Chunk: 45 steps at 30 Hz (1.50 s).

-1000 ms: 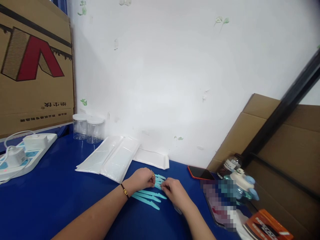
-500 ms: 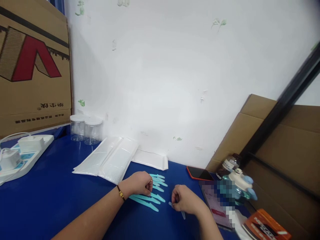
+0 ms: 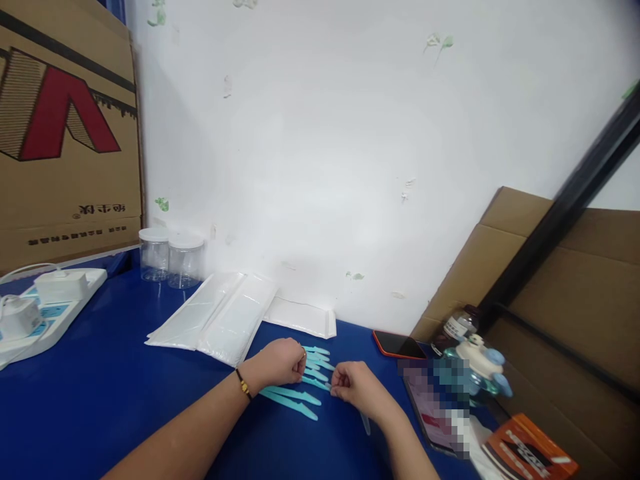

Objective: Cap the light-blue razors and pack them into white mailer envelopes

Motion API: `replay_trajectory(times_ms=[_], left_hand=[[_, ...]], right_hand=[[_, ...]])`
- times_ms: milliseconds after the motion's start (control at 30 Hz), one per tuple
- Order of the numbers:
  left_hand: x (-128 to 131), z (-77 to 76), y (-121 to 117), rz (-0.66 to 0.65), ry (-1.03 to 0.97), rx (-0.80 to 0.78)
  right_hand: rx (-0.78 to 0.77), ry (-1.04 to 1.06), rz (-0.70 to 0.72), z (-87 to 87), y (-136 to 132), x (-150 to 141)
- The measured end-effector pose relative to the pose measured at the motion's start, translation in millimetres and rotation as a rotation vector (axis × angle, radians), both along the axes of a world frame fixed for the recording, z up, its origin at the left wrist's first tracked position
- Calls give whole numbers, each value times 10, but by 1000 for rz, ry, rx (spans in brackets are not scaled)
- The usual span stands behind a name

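Note:
Several thin turquoise plastic sticks (image 3: 293,395) lie in a row on the blue table (image 3: 100,393). My left hand (image 3: 279,361) rests curled on the row's far part, fingers pressed down on the sticks. Just to the right, my right hand (image 3: 356,387) is closed in a pinch at the tip of one stick (image 3: 320,383). A small clear piece (image 3: 365,421) lies under my right wrist. A dark bracelet sits on my left wrist.
White plastic bags (image 3: 220,317) lie behind the sticks, two clear jars (image 3: 170,257) at the wall, a power strip (image 3: 40,307) at left. A phone (image 3: 397,343), a blue bottle (image 3: 473,373), an orange box (image 3: 530,453) and cardboard (image 3: 560,300) crowd the right.
My right hand pulled back to the right from the sticks, then returned left and now pinches a stick's tip. My left hand stayed on the row.

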<state>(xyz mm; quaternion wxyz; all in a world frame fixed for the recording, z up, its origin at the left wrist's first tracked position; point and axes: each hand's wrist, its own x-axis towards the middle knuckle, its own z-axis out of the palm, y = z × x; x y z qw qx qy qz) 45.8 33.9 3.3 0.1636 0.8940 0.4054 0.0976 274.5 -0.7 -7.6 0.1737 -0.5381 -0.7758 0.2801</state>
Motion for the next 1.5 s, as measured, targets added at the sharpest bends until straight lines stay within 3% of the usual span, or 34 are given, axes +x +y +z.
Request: replay_trajectory(times_ms=[167,367,567,700,800,933,1033,1267,1500], left_hand=[[6,11,-4,-9,-18,-52],[27,-19,5,17,16,28],[-33,19,51,155,-77,78],[-123,141,19,45,-61,-86],[-142,181,-32,-32,17,-224],[-95,152,-81,-3,83,-187],[-64,114,-87,-5,104,-106],[-70,95,-57,-1,85,35],[-74,127,-63,16,60,88]], right_hand=[[16,22,22,-13,-8,-97],[105,11,30,-8,9,-211],[149,-45,-168,192,6,199],[-19,-186,-250,272,-81,486],[-86,-207,-236,226,-92,536],[-133,-236,-192,96,-21,490],[-37,-188,-182,54,13,407],[21,14,-10,122,-58,63],[57,36,-7,155,-85,-5]])
